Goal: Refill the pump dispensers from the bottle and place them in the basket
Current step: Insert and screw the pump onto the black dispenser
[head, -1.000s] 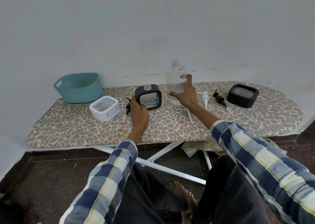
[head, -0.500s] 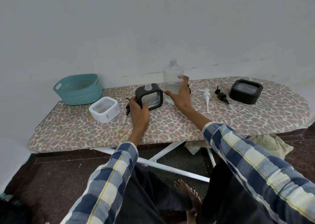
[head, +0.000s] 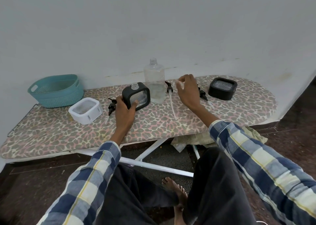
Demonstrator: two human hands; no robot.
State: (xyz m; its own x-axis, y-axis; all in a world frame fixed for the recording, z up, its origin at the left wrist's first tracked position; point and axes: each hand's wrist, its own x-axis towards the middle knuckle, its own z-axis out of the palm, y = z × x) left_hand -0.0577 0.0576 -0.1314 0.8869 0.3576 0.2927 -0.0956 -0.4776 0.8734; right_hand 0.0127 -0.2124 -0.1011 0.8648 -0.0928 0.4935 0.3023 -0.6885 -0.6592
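A black square dispenser (head: 136,94) stands upright on the ironing board (head: 51,135) with its neck uncapped. My left hand (head: 124,110) grips its lower left corner. Right beside it stands the clear bottle (head: 154,82), uncapped and nearly empty, with no hand on it. My right hand (head: 188,91) hovers to the right of the bottle, fingers curled. A pale pump head (head: 178,84) shows between its thumb and forefinger; contact is unclear. A white dispenser (head: 85,110) and a second black dispenser (head: 222,88) lie flat. The teal basket (head: 56,91) sits at the far left and looks empty.
Loose black pump heads with tubes lie at the left (head: 112,105), behind the bottle (head: 169,89) and right of my hand (head: 202,93). A wall runs close behind the board. White board legs (head: 153,166) and a bare foot (head: 176,188) are below.
My right hand has let go of the clear bottle, which now stands on the board, and moved right towards the pumps. My left hand keeps hold of the black dispenser.
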